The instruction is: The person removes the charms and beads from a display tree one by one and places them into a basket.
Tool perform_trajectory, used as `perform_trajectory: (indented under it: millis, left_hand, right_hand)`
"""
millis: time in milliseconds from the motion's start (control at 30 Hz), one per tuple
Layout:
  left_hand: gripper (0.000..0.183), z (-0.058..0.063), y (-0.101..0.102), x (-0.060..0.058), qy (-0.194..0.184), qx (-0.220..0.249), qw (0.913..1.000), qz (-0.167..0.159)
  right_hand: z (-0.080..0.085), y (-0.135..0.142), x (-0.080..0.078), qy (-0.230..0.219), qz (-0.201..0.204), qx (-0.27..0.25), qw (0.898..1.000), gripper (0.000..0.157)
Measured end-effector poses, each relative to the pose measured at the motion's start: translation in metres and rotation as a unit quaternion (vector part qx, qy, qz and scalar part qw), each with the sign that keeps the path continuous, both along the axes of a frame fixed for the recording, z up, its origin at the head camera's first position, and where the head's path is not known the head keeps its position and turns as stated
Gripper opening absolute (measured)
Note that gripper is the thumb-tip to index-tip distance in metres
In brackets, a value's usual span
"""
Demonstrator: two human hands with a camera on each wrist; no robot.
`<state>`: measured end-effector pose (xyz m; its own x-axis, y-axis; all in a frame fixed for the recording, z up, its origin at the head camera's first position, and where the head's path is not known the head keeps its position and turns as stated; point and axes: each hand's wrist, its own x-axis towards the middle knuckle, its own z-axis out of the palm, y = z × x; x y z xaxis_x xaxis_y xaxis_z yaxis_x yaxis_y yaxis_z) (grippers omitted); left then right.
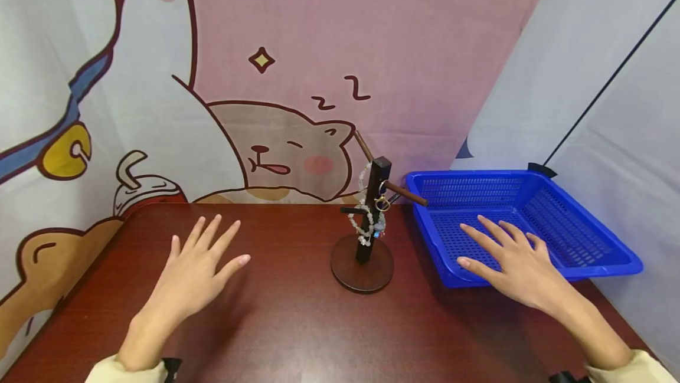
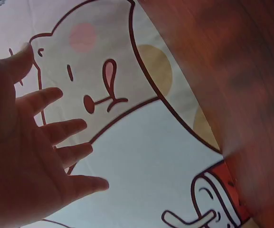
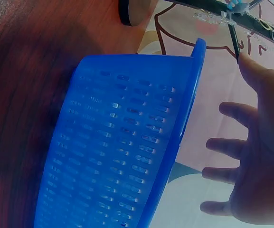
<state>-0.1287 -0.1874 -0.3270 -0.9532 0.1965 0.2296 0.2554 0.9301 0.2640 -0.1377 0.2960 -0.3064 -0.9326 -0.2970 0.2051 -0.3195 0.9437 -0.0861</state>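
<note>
My left hand point(image 1: 193, 274) hovers over the left part of the table, fingers spread and holding nothing. The right hand point(image 1: 517, 268), also spread and bare, overlaps the near side of the blue plastic basket point(image 1: 611, 268) in the head view. Between the hands stands a dark wooden jewelry stand point(image 1: 363, 271) with a round base and several pegs. Beaded bracelets point(image 1: 361, 226) and a gold-coloured ring-like piece point(image 1: 382, 203) hang from it. In the right wrist view, the basket's slotted wall point(image 3: 122, 118) lies beside the spread fingers point(image 3: 224, 148).
The reddish-brown wooden table point(image 1: 287, 324) reaches back to a cloth backdrop point(image 1: 404, 46) printed with cartoon animals. On the right, a pale cloth point(image 1: 637, 153) borders the table, and a thin dark line point(image 1: 611, 82) slants down to a black piece point(image 1: 542, 169) at the basket's rear rim.
</note>
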Motion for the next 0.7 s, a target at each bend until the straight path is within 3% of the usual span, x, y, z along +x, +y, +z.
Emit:
perform_trajectory:
  millis: [267, 700]
  left_hand:
    - [0.056, 0.000, 0.022, -0.009, 0.043, 0.066, 0.9964, -0.032]
    - [0.022, 0.005, 0.078, -0.031, 0.058, 0.170, 0.9797, -0.088]
  right_hand:
    - [0.000, -0.005, -0.001, 0.029, 0.029, -0.029, 0.999, 0.060]
    - [-0.001, -0.009, -0.001, 0.032, 0.038, -0.035, 0.998, 0.056]
